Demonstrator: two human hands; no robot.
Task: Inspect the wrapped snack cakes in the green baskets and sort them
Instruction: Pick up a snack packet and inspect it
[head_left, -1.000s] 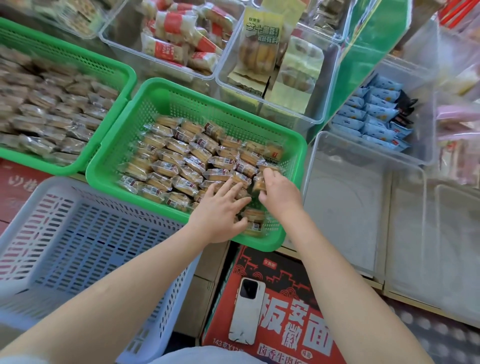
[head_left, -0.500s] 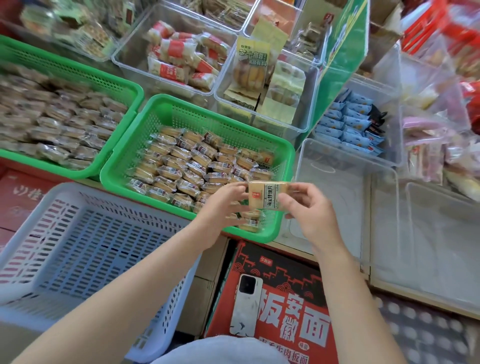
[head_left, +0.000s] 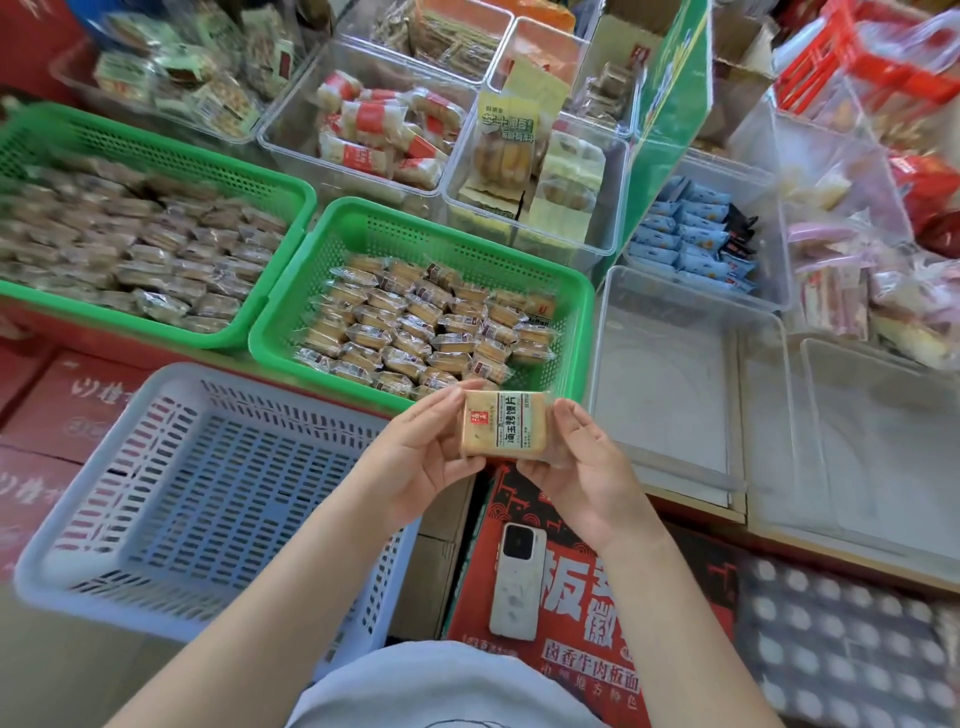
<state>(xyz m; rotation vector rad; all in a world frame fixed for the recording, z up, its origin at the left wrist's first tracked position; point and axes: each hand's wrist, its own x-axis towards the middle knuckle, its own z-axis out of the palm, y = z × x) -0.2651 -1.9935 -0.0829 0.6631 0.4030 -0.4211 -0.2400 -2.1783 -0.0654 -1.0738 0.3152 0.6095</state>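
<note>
At far left a green perforated plastic basket (head_left: 156, 150) holds rows of crinkly clear-wrapped snack cakes. Below it sits a pale blue slotted basket (head_left: 208, 467). A second green mesh basket (head_left: 415, 234) carries neat rows of wrapped cakes (head_left: 415, 322). Just in front of its near rim, the left hand (head_left: 415, 462) and right hand (head_left: 582, 467) pinch one flat rectangular wrapped cake (head_left: 503, 423) by its side edges, fingers curled against the glossy wrapper. A white phone (head_left: 517, 582) lies on a red printed carton (head_left: 582, 639). Clear rigid bins (head_left: 675, 364) stand right.
</note>
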